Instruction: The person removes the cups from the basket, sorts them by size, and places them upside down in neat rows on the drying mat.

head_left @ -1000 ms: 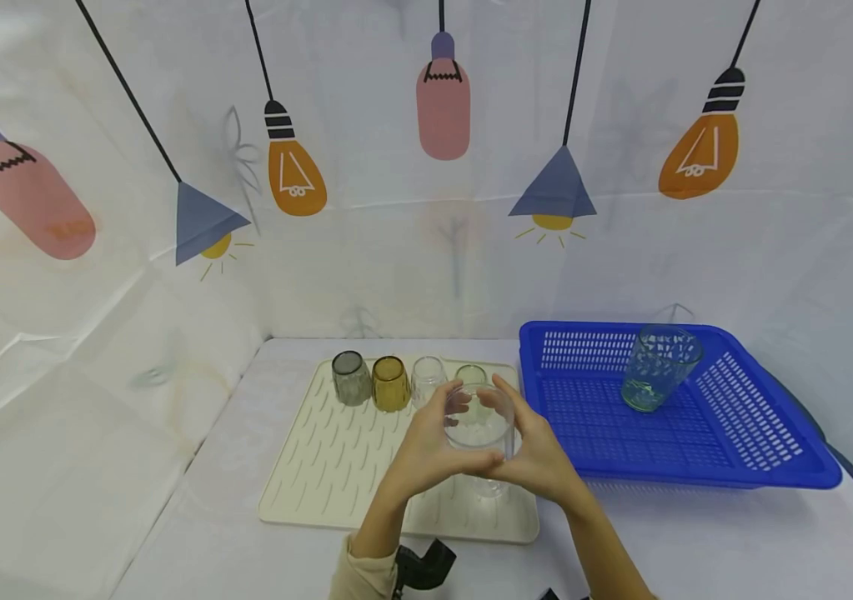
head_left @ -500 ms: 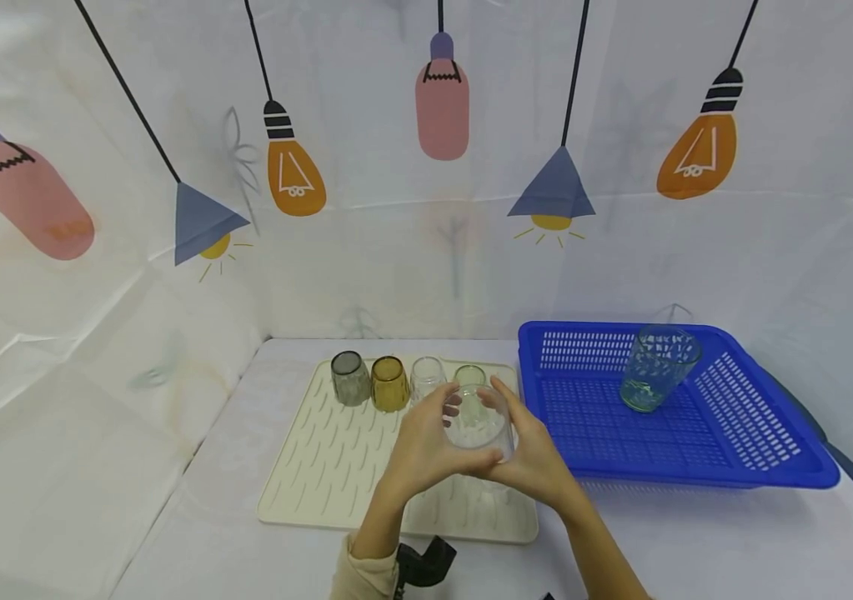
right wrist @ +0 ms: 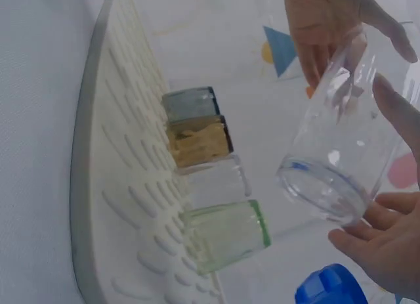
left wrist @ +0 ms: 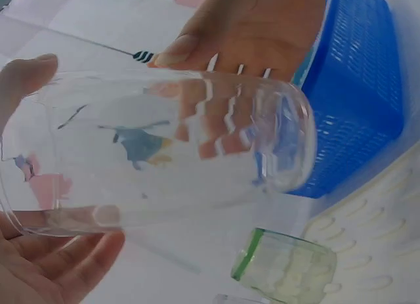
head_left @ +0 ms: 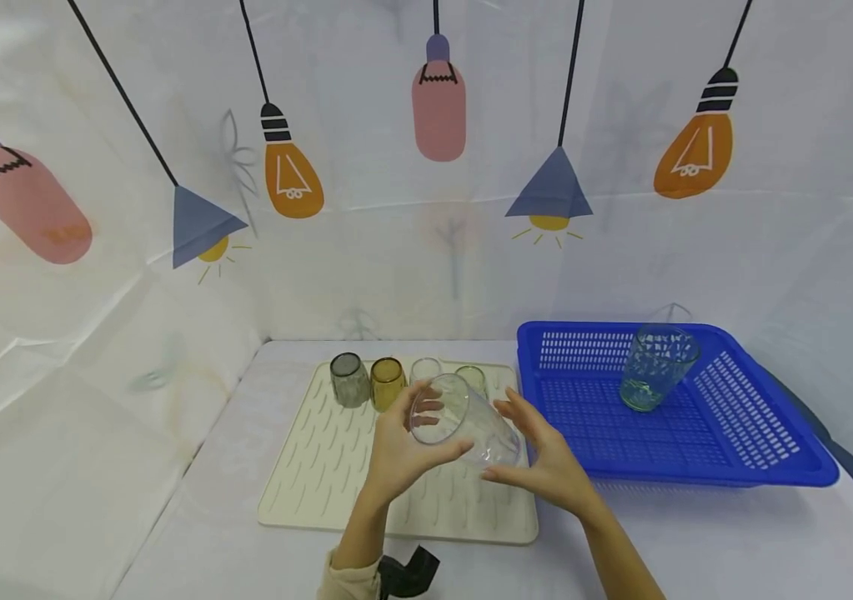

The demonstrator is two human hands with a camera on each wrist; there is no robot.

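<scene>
A clear drinking glass [head_left: 482, 433] is held tilted over the drying mat [head_left: 321, 467], its mouth toward the left and its base toward the lower right. My left hand [head_left: 403, 450] grips it near the rim, thumb on the near side and fingers on the far side. Around the base end, my right hand [head_left: 549, 462] holds it between thumb and fingers. Behind the hands, a grey glass [head_left: 351, 382], an amber glass [head_left: 388, 382], a clear small glass [head_left: 424, 370] and a green glass [right wrist: 226, 235] stand in a row, partly covered by the hands in the head view.
A blue plastic basket [head_left: 569, 454] stands to the right of the mat. Inside it, a bluish-green tumbler [head_left: 654, 371] leans. A white sheet printed with lamps [head_left: 366, 275] hangs behind the table.
The clear glass, upright between both hands before, is now tilted with its mouth swung left. My left hand has shifted left and my right hand slightly right, so they stand farther apart.
</scene>
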